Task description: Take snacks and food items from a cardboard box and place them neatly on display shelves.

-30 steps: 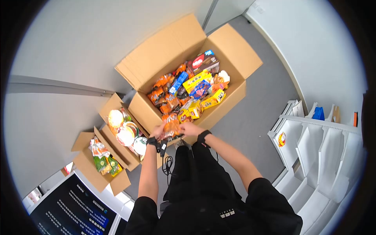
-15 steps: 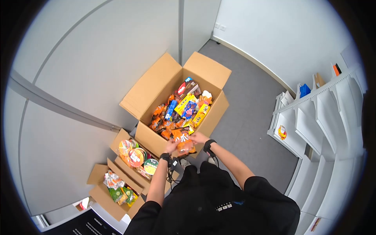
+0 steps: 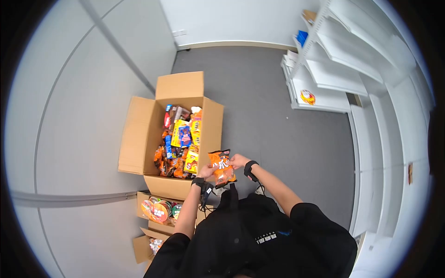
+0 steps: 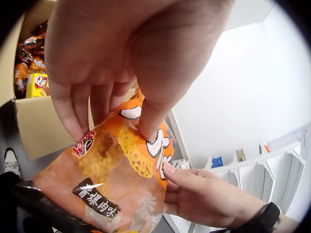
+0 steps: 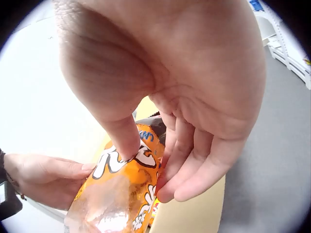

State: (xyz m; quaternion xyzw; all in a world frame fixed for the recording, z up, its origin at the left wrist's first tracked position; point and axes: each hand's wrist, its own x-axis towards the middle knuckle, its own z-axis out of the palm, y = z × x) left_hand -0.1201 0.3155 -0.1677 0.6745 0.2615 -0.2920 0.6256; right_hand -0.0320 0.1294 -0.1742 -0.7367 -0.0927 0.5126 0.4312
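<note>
Both hands hold an orange snack bag [image 3: 223,169] with black ends and white lettering, in front of my body. It is raised beside the near right corner of the large cardboard box [image 3: 170,185]. My left hand [image 3: 206,171] pinches the bag's left side, its thumb on the printed front in the left wrist view. On the opposite side my right hand [image 3: 239,161] grips the edge, thumb on the front and fingers behind, as the right wrist view shows. A yellow lattice-shaped snack is printed on the bag [image 4: 107,170].
Inside the large box lie more orange bags [image 3: 178,167], yellow packs [image 3: 191,162] and blue packs [image 3: 184,135]. A smaller box of round-lidded tubs [image 3: 161,212] stands nearer me. White shelving [image 3: 340,76] lines the right, with a red-and-yellow pack [image 3: 308,97] on a low shelf.
The orange bag has come up out of the large box, held in both hands. The head view has turned right, so the box sits further left and the shelving nearer.
</note>
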